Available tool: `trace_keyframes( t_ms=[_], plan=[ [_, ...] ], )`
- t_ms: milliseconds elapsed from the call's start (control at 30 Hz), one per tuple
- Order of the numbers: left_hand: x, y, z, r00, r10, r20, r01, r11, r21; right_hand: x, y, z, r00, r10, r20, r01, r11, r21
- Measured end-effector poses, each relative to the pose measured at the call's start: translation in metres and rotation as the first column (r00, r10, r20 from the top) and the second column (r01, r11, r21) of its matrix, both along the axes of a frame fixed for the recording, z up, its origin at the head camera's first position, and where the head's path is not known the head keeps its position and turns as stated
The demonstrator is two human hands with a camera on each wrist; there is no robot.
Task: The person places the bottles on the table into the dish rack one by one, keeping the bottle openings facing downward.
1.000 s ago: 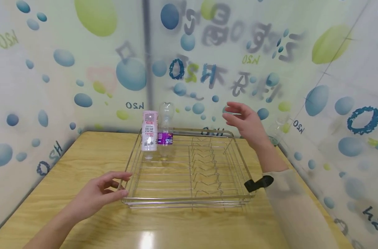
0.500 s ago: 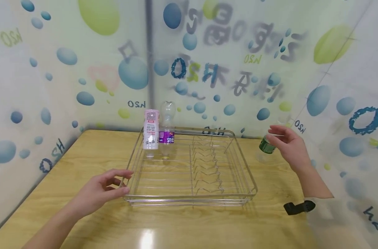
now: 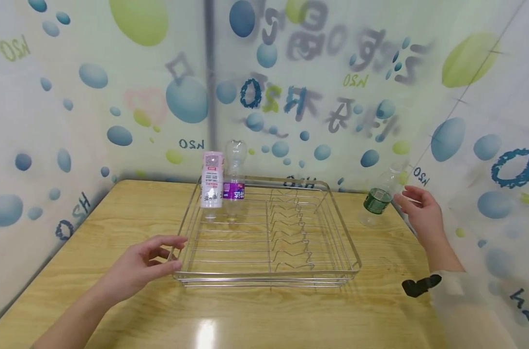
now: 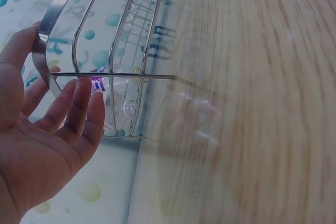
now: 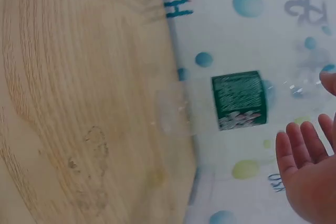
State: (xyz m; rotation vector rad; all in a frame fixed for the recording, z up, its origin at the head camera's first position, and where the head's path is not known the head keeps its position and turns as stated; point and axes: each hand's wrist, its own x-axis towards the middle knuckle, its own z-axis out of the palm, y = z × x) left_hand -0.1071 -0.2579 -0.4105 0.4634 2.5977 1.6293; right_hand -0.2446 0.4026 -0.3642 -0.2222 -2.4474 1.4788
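Left hand [image 3: 135, 266] has thumb and fingers curled around the near-left rim of the wire rack [image 3: 264, 276], and if it tugs, the rack could slide or tip. Inside, back left, the pink bottle [image 3: 211, 179] and purple-label bottle [image 3: 234, 190] look upside down, side by side, so 1 jolt might topple both. Far right, the green-label bottle [image 3: 378, 201] stands on the table [image 3: 290, 315]. Right hand [image 3: 423, 213] is just beside it, fingers loose, not wrapped around it; can't tell if they're touching. It looks light and empty, so a clumsy bump could knock it over.
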Motion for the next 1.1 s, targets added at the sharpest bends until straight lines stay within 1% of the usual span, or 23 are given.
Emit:
trace_keyframes(
  t_ms=[100, 167, 233, 367, 533, 700, 867, 967, 1100],
  plan=[
    [0.000, 0.000, 0.000, 1.000, 0.000, 0.005, 0.000, 1.000, 0.001, -0.012, 0.001, -0.010, 0.997, 0.047, 0.060, -0.048, 0.999, 0.013],
    [0.000, 0.000, 0.000, 1.000, 0.000, 0.007, 0.000, 1.000, 0.003, -0.019, 0.000, -0.017, 0.991, 0.093, 0.093, -0.092, 0.996, -0.006],
    [-0.001, 0.001, 0.000, 1.000, 0.000, 0.007, 0.000, 1.000, 0.004, -0.027, -0.001, -0.024, 0.986, 0.118, 0.117, -0.115, 0.993, -0.028],
    [-0.001, 0.002, 0.001, 1.000, -0.005, -0.001, 0.005, 1.000, 0.004, -0.035, -0.005, -0.031, 0.983, 0.115, 0.143, -0.109, 0.993, -0.051],
    [-0.001, 0.003, 0.002, 1.000, -0.005, -0.008, 0.005, 1.000, 0.006, -0.041, -0.010, -0.036, 0.985, 0.085, 0.151, -0.081, 0.996, -0.032],
    [0.001, 0.003, 0.002, 1.000, -0.004, -0.002, 0.004, 1.000, 0.015, -0.045, -0.016, -0.037, 0.986, 0.057, 0.157, -0.057, 0.998, -0.004],
    [0.002, 0.002, 0.001, 1.000, -0.001, -0.003, 0.001, 1.000, 0.022, -0.043, -0.021, -0.036, 0.987, 0.035, 0.157, -0.039, 0.999, 0.023],
    [0.002, 0.001, 0.000, 1.000, -0.002, 0.003, 0.002, 1.000, 0.025, -0.039, -0.023, -0.032, 0.989, 0.032, 0.143, -0.038, 0.998, 0.043],
    [0.002, 0.000, -0.001, 1.000, -0.004, 0.014, 0.004, 1.000, 0.030, -0.033, -0.027, -0.023, 0.995, 0.037, 0.094, -0.045, 0.995, 0.089]
  ],
)
